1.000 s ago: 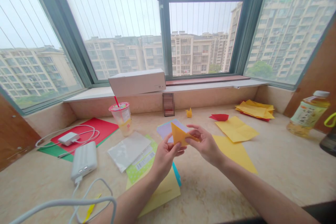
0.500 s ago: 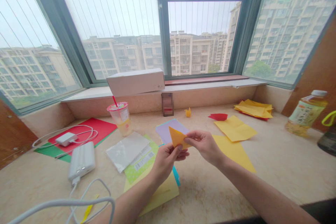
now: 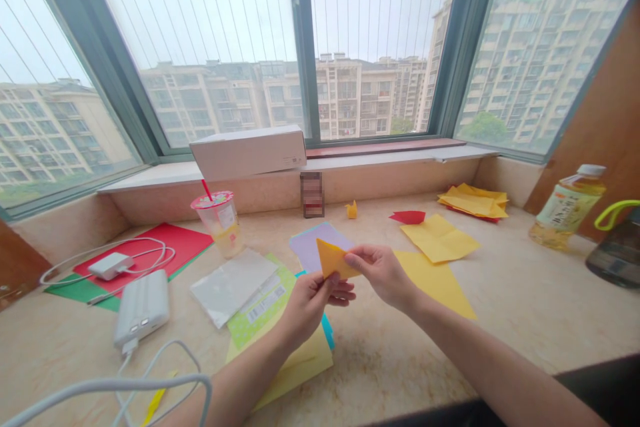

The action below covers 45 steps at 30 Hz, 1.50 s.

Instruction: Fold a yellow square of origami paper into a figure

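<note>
A folded yellow origami paper (image 3: 332, 257), pointed at its upper left, is held up between my two hands over the counter. My left hand (image 3: 314, 293) pinches its lower edge between thumb and fingers. On the paper's right side, my right hand (image 3: 383, 275) grips with thumb and forefinger. Behind the hands lies a lilac sheet (image 3: 313, 247). Pale yellow paper (image 3: 295, 373) rests under my left forearm, beside a green dotted packet (image 3: 250, 320). To the right are a creased yellow sheet (image 3: 440, 238) and another yellow sheet (image 3: 440, 287).
A small yellow origami figure (image 3: 352, 210) and a folded red paper (image 3: 407, 217) stand farther back. At left are a drink cup (image 3: 220, 227), a power bank (image 3: 143, 307) and a charger (image 3: 111, 266). A bottle (image 3: 567, 210) and stacked yellow papers (image 3: 473, 201) are at right.
The camera view has shifted slightly, so the whole scene sits a little farther left. Both hands keep their hold on the folded paper, which has tilted slightly.
</note>
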Each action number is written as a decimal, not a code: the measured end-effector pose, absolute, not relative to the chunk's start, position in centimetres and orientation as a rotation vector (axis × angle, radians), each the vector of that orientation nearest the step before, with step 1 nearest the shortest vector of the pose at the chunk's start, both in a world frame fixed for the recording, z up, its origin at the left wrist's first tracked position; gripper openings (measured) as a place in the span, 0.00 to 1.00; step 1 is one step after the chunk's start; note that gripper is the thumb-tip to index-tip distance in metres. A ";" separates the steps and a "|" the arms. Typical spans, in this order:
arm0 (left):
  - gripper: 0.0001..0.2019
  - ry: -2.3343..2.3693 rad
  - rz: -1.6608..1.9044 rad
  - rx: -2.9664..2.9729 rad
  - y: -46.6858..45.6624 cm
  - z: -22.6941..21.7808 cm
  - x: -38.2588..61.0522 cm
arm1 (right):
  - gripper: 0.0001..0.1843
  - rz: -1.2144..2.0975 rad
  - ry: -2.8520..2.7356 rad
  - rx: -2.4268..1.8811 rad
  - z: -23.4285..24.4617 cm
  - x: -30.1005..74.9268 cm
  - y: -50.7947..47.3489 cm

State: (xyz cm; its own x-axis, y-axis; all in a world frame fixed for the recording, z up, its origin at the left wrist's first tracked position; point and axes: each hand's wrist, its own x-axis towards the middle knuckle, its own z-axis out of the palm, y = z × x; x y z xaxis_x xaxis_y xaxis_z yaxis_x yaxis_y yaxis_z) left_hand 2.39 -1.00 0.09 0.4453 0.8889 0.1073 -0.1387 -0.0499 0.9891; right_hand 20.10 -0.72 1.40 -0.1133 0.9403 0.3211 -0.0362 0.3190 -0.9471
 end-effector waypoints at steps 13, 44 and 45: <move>0.26 0.762 1.096 1.327 -0.8 0.1 2.5 | 0.21 0.986 -1.481 -1.038 2.3 20.1 -1.4; 0.22 0.519 1.190 1.287 -1.1 -0.1 2.5 | 0.08 0.854 -1.525 -0.714 3.2 21.1 -2.4; 0.21 0.504 1.208 1.280 -1.1 -0.1 2.5 | 0.08 0.887 -1.510 -0.711 3.2 21.1 -2.3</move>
State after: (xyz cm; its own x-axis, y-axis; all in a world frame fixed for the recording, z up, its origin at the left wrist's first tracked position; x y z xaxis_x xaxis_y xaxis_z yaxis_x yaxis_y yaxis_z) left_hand 2.52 -1.10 -0.12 0.3577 0.8797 0.3135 -0.3956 -0.1613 0.9041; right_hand 21.11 -2.31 3.19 -0.1283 0.8407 0.5261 -0.0504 0.5243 -0.8501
